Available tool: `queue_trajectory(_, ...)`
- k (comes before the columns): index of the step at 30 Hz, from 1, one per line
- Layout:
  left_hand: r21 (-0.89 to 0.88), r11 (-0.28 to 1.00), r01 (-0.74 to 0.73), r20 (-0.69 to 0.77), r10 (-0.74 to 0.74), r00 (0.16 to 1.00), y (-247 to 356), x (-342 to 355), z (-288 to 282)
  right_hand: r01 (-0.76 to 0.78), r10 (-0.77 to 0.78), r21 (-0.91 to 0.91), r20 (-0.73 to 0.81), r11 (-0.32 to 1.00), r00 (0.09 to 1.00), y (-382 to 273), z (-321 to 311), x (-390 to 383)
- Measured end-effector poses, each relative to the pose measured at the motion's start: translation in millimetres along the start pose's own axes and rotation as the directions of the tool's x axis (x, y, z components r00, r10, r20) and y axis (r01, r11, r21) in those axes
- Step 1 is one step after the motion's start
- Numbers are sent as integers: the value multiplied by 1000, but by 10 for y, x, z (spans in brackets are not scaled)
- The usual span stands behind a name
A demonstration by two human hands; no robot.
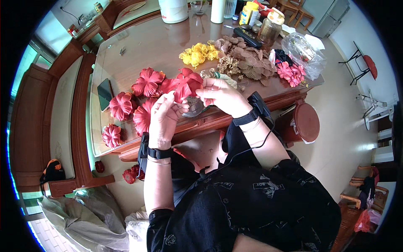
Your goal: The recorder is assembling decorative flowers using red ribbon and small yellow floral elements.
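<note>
Over the front edge of the table, a red artificial flower petal piece [189, 83] is held up between my two hands. My left hand [166, 114] pinches its lower edge with thumb and fingers. On its right side, my right hand [224, 97] grips the rim between thumb and forefinger. Several red artificial flowers [147, 82] lie on the table just left of my hands. Beneath the held petals, a clear round container [193, 107] is partly hidden. Yellow flower centres [199, 54] and a heap of brown leaf pieces [254, 63] lie farther back.
A phone [105, 94] lies at the table's left edge. Pink flowers [290, 74] and a clear plastic bag [305, 56] sit at the right. A white bucket [173, 10] and jars [270, 27] stand at the back. On the floor is a red-brown lidded bin [305, 122].
</note>
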State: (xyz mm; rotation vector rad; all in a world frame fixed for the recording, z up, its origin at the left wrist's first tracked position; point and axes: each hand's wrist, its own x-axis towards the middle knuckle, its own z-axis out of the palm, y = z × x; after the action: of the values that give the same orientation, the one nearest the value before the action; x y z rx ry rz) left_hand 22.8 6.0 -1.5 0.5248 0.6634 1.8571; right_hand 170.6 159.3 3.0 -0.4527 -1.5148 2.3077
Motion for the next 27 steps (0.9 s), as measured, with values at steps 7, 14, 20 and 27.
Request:
queue_trajectory(7, 229, 972, 57, -76, -40, 996, -13, 1, 124, -21, 21, 16, 4, 1000, 1000, 26, -3, 16)
queue_trajectory(14, 434, 896, -93, -131, 164, 978, -86, -25, 93, -23, 22, 25, 17, 999, 1000, 30, -6, 16)
queue_trajectory(20, 473, 868, -151, -225, 285, 932, 11, 98, 73, -25, 23, 34, 37, 999, 999, 32, -30, 34)
queue_trajectory(27, -180, 984, 18, -130, -42, 991, 95, 216, -180, -11, 10, 32, 42, 999, 999, 57, -42, 50)
